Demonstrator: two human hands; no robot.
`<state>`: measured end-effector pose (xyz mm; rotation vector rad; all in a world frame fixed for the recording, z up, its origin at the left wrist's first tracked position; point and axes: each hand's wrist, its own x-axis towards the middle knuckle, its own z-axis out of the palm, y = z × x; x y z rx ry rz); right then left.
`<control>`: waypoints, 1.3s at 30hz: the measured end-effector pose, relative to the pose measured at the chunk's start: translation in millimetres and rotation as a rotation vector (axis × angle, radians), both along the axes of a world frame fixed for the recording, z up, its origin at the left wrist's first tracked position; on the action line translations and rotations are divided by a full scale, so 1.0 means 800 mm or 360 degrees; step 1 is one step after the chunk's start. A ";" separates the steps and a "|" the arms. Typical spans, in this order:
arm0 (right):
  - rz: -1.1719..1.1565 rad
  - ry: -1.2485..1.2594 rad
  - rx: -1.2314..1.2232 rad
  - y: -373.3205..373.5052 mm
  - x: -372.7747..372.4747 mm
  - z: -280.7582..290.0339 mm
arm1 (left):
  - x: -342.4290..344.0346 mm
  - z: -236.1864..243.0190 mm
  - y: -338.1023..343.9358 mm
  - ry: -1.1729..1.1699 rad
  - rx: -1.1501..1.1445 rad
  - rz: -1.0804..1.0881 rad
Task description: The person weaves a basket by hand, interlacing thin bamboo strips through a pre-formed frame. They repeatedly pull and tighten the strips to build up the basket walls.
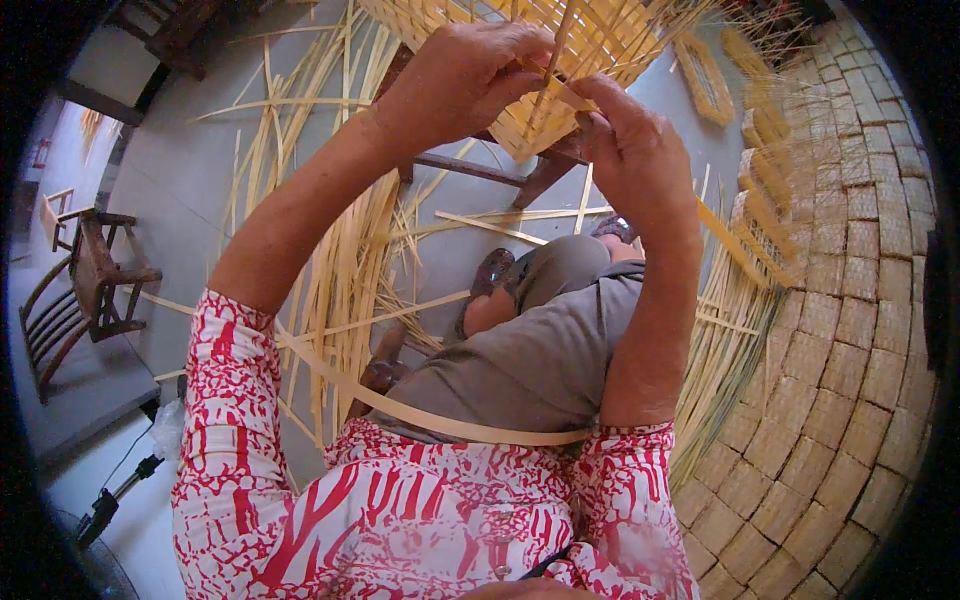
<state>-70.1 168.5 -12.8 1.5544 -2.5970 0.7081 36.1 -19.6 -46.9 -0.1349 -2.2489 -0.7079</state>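
A partly woven basket [615,40] of pale yellow strips is at the top of the view, its loose strip ends sticking up, resting on a dark wooden stool [545,178]. At its near corner my left hand [470,80] is closed, fingertips pinching a flat woven strip [568,94]. My right hand [640,150] pinches the same strip a little to the right, thumb and forefinger pressed together. A long pale strip [430,418] curves across my lap; I cannot tell whether it joins the held one.
Loose strips [340,290] lie in a heap on the grey floor left of my legs, and more lie at the right. Several woven pieces [705,80] stand at the upper right beside a large wall of woven blocks [830,330]. A dark wooden chair [95,275] stands at the left.
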 end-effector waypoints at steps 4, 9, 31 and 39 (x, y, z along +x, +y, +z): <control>0.0121 -0.0147 -0.0151 0.002 -0.007 -0.016 | -0.005 0.002 -0.018 -0.0257 -0.0279 -0.0128; 0.0185 -0.0045 -0.0221 0.006 0.001 -0.020 | 0.001 0.019 -0.021 -0.0398 -0.0341 -0.0388; 0.0790 0.0302 -0.0280 0.000 -0.008 0.011 | 0.057 0.028 0.009 -0.0128 -0.0346 -0.0665; 0.0761 0.0311 0.0088 -0.019 -0.002 0.048 | 0.053 0.021 -0.022 -0.0132 -0.0228 -0.0576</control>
